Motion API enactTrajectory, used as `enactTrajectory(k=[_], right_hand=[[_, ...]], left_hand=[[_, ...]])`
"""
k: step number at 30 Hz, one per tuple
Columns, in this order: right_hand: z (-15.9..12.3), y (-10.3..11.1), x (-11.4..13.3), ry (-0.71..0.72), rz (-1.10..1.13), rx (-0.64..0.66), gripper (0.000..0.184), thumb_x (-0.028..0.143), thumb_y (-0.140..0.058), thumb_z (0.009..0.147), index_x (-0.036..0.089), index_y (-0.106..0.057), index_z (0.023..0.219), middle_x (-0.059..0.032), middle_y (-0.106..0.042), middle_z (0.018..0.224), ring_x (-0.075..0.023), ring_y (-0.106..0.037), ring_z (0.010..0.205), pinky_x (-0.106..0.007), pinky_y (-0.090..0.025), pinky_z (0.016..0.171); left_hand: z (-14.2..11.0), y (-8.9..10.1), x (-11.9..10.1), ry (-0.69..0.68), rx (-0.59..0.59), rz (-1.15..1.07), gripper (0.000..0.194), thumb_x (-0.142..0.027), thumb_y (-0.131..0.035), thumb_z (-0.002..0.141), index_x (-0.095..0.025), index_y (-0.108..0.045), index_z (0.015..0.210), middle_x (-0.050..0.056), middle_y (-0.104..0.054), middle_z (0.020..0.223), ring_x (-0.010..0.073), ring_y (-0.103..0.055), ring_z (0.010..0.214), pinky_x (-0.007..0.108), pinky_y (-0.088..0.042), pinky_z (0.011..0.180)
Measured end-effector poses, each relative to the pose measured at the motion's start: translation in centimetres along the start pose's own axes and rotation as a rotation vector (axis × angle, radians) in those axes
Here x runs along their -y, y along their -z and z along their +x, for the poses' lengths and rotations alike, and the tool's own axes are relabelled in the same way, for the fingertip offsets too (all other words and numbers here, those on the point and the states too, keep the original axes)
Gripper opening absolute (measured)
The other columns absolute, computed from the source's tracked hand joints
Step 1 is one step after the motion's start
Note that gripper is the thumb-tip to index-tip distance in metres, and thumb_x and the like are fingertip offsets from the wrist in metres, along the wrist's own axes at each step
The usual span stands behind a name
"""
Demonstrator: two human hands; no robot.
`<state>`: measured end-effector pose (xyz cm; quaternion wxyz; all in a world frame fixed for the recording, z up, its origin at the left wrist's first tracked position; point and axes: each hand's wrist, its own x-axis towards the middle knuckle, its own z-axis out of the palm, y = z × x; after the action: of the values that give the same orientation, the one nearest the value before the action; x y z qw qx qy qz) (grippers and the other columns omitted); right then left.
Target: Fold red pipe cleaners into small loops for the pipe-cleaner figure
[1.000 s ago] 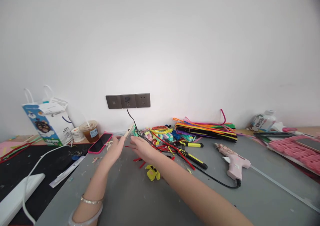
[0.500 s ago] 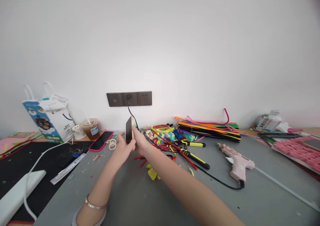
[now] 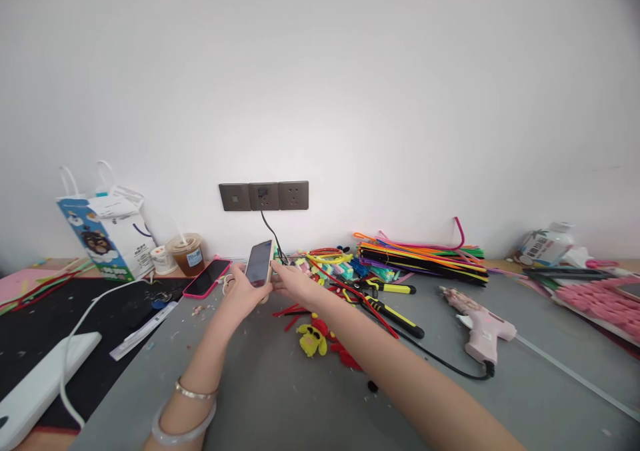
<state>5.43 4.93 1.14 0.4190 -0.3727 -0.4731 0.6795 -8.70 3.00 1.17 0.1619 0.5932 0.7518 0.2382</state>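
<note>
"White wall [image 3: 350, 104] filled the upper frame, three dark socket plates [image 3: 264, 196] sat in a row left of centre, and a grey surface [image 3: 280, 398] spread below. What was in hand?"

"One phone [image 3: 259, 263], left of centre in the frame, just below the socket plates."

"Which way did it point?"

"Its long axis ran up the frame with a slight lean to the right; the top end was towards the socket plates, and the screen faced the wearer."

"And the fingers?"

"Those of the left hand [image 3: 243, 291] were curled round the phone's lower part, holding it. The right hand [image 3: 297, 288] was at its right edge, its fingers partly hidden, so I couldn't tell how far apart they were or whether they gripped."

"Counts?"

"Two bangles [image 3: 195, 392] on the left forearm. One pink-edged phone [image 3: 206, 280] lay flat at centre left, near one lidded cup [image 3: 187, 256] of brown drink. Right of centre lay one pair of pliers [image 3: 397, 316], and further right one pink glue gun [image 3: 481, 328]. One yellow figure [image 3: 310, 342] lay beside the right forearm, lower centre. Behind the pliers, the coloured pipe cleaners [image 3: 423, 262] overlapped too much to count."
</note>
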Motion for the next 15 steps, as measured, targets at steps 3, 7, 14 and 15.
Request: enactTrajectory(k=[3,7,14,15], right_hand=[[-3.1,2.0,1.7,-0.035,-0.112,0.017,0.032,0.043,-0.055,0.098,0.015,-0.069,0.104,-0.0119,-0.075,0.097,-0.0201,-0.071,0.075,-0.036,-0.056,0.08],[-7.4,4.7,4.1,-0.023,-0.192,0.117,0.04,0.045,-0.052,0.099,0.017,-0.062,0.126,-0.0098,-0.077,0.097,-0.018,-0.071,0.073,-0.028,-0.054,0.066],[-10.5,9.2,5.3,0.299,-0.569,0.026,0.048,0.05,-0.037,0.101,0.016,-0.06,0.125,-0.0097,-0.074,0.093,-0.017,-0.068,0.069,-0.026,-0.049,0.058],[-10.6,9.8,5.3,0.344,-0.708,-0.053,0.047,0.049,-0.033,0.102,0.016,-0.061,0.12,-0.0088,-0.073,0.09,-0.017,-0.067,0.067,-0.025,-0.047,0.056]], left_hand=[[0.2,-0.5,0.5,0.004,-0.015,0.104,0.071,-0.041,-0.069,0.068,-0.012,-0.036,0.123,0.026,-0.062,0.119,0.0398,-0.057,0.121,0.041,-0.044,0.091],[0.3,-1.5,0.9,0.005,-0.024,0.203,0.074,-0.041,-0.07,0.064,-0.01,-0.038,0.123,0.031,-0.054,0.129,0.0461,-0.046,0.13,0.046,-0.039,0.098],[0.1,-2.5,1.1,-0.024,-0.005,0.213,0.089,-0.048,-0.072,0.063,-0.004,-0.038,0.132,0.034,-0.055,0.129,0.0482,-0.048,0.128,0.046,-0.042,0.094],[0.2,-2.5,1.2,-0.032,-0.007,0.203,0.09,-0.052,-0.073,0.062,-0.005,-0.039,0.131,0.033,-0.056,0.128,0.0478,-0.049,0.128,0.046,-0.042,0.094]])
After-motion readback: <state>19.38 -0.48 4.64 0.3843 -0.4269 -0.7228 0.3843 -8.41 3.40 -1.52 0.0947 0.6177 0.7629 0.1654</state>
